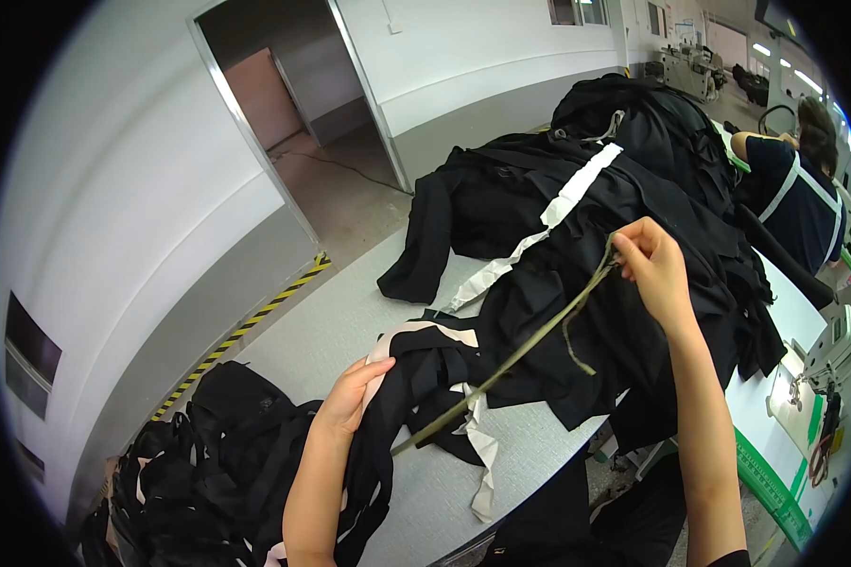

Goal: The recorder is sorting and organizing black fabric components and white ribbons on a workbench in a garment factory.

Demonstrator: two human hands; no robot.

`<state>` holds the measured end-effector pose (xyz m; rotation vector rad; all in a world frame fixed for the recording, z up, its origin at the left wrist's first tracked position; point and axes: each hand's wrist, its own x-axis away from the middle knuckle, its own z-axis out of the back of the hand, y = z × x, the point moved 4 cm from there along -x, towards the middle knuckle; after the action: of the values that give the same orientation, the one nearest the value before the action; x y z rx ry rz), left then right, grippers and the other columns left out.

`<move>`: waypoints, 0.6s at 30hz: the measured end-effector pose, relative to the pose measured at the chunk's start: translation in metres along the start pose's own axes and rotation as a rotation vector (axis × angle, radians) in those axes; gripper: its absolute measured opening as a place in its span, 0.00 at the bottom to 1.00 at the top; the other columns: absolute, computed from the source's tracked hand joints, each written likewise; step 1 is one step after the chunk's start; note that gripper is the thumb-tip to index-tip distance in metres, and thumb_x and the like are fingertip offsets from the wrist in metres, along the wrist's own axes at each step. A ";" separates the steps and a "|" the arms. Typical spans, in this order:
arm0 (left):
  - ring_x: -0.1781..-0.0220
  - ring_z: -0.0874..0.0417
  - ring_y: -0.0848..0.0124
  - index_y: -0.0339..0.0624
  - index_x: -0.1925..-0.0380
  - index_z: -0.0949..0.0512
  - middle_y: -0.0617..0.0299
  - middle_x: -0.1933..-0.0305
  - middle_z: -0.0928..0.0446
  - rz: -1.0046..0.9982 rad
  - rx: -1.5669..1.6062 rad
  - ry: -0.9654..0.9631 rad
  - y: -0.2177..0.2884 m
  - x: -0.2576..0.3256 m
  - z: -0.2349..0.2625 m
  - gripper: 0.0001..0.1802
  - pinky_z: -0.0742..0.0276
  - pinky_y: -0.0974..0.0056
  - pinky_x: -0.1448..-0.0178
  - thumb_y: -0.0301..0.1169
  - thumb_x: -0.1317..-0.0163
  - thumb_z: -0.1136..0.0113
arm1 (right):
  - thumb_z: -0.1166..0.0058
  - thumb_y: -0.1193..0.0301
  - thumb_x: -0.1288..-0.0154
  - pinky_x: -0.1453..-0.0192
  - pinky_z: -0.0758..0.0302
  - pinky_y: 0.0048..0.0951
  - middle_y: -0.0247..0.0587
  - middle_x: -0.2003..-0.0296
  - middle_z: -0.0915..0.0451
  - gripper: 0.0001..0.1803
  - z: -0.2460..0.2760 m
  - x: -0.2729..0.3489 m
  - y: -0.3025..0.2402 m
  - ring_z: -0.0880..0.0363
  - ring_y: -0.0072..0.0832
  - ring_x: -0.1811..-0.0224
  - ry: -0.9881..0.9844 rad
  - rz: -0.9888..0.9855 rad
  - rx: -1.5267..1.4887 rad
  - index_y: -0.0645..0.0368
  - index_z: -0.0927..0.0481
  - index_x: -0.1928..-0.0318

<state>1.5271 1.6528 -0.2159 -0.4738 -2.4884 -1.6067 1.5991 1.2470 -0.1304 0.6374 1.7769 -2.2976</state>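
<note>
My right hand [654,269] is raised over the black cloth, thumb and fingers pinching one end of a thin olive strip [520,352]. The strip stretches down to the left, and a loose piece of it dangles below the hand. My left hand [352,395] is closed on a bundle of black fabric strips [394,387] with a pale pink band [408,329] along its upper edge. Where the olive strip's lower end goes is hidden behind the bundle. A crumpled white strip [483,454] hangs beside the bundle over the table.
A large heap of black garments [511,203] covers the far table [317,326], with a long white paper strip [490,280] across it. More black strips [227,472] lie piled at left. At right are a sewing machine [834,345], a green measuring tape [771,487] and a seated person [796,203].
</note>
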 end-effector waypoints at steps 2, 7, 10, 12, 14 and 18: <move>0.58 0.14 0.67 0.29 0.46 0.27 0.51 0.52 0.18 -0.030 0.033 -0.009 0.005 0.002 0.005 0.18 0.16 0.67 0.52 0.27 0.33 0.45 | 0.47 0.74 0.30 0.72 0.31 0.18 0.32 0.77 0.24 0.07 0.004 -0.005 0.005 0.28 0.14 0.77 0.062 0.004 0.061 0.65 0.26 0.65; 0.60 0.13 0.62 0.28 0.46 0.27 0.48 0.55 0.18 -0.050 0.069 -0.146 0.030 0.015 0.005 0.18 0.13 0.59 0.55 0.30 0.31 0.49 | 0.52 0.68 0.27 0.79 0.36 0.13 0.36 0.71 0.17 0.09 0.020 -0.024 0.022 0.30 0.13 0.81 0.183 -0.101 -0.232 0.60 0.25 0.64; 0.63 0.13 0.61 0.29 0.48 0.26 0.49 0.59 0.17 -0.127 0.105 -0.021 0.042 0.022 0.009 0.18 0.12 0.57 0.58 0.32 0.30 0.50 | 0.56 0.72 0.26 0.61 0.18 0.20 0.50 0.57 0.16 0.12 0.081 -0.050 0.040 0.16 0.25 0.65 0.515 0.008 -0.844 0.70 0.24 0.56; 0.62 0.13 0.62 0.29 0.48 0.26 0.49 0.59 0.17 -0.135 0.100 -0.034 0.047 0.026 0.019 0.18 0.12 0.57 0.58 0.33 0.29 0.51 | 0.57 0.73 0.25 0.40 0.22 0.32 0.48 0.56 0.18 0.11 0.130 -0.051 0.028 0.17 0.30 0.52 0.680 0.344 -0.851 0.69 0.25 0.55; 0.62 0.13 0.62 0.29 0.49 0.25 0.49 0.58 0.17 -0.141 0.094 -0.033 0.048 0.028 0.024 0.18 0.12 0.57 0.58 0.33 0.29 0.51 | 0.56 0.69 0.23 0.39 0.26 0.28 0.43 0.56 0.19 0.13 0.112 -0.030 -0.018 0.20 0.26 0.52 0.854 0.407 -0.690 0.67 0.25 0.53; 0.61 0.13 0.60 0.30 0.46 0.26 0.48 0.56 0.17 -0.176 0.097 0.034 0.054 0.034 0.030 0.19 0.12 0.58 0.61 0.34 0.28 0.52 | 0.46 0.66 0.30 0.60 0.31 0.19 0.31 0.66 0.25 0.10 -0.009 0.010 -0.072 0.29 0.16 0.66 0.235 0.263 -0.233 0.60 0.22 0.55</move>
<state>1.5145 1.7064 -0.1720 -0.2190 -2.6321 -1.5282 1.5651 1.2764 -0.0732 1.0612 1.8894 -1.8743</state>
